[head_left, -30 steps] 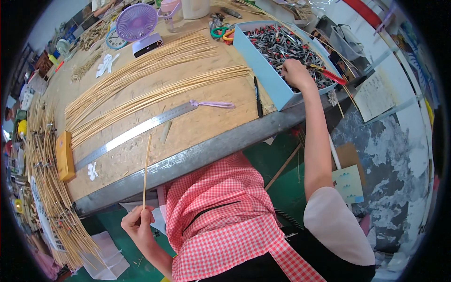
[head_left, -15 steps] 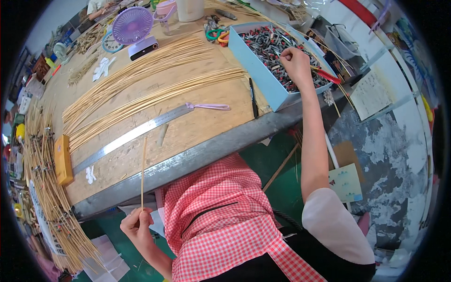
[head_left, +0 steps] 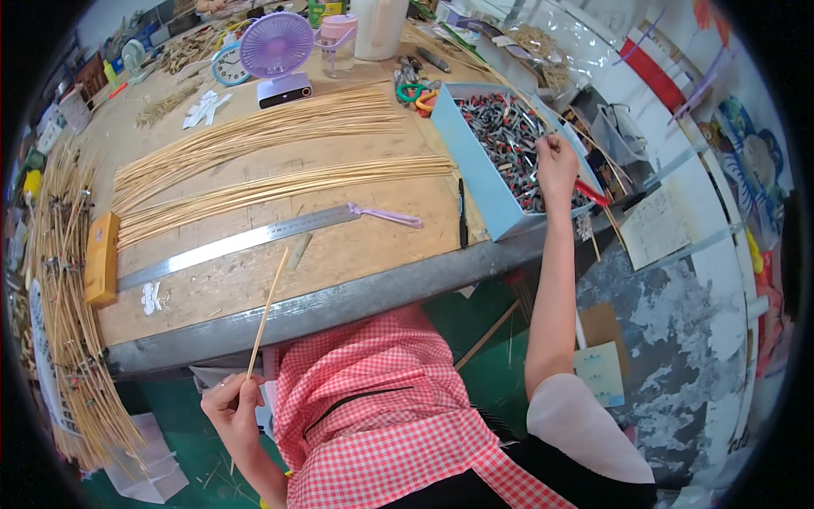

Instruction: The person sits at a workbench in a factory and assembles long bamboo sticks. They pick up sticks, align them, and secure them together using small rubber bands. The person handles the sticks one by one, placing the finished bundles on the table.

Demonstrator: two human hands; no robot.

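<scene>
At the lower left my left hand [head_left: 236, 405] pinches a thin bamboo strip [head_left: 270, 312], which slants up over the table's front edge. My right hand [head_left: 556, 163] is over the light blue box [head_left: 471, 187] on the right, fingertips pressed together; whatever they may hold is too small to make out. Inside the box lies a heap of small grey, black and red clips [head_left: 502, 140]. A steel ruler [head_left: 254, 243] with a purple cord lies on the table beyond the strip's tip, near a short flat piece [head_left: 299, 251].
Two bundles of bamboo strips [head_left: 280, 127] lie across the table. A yellow block [head_left: 102, 259] and many clipped strips [head_left: 68, 314] are at the left. A black pen [head_left: 462, 214] lies beside the box. Farther back stand a purple fan [head_left: 276, 51], a clock [head_left: 230, 65] and scissors [head_left: 413, 93].
The view has shifted. My left hand still holds the strip, now leaning more to the right. My right hand stays over the box, its fingertips still together, a little closer to the box's right side.
</scene>
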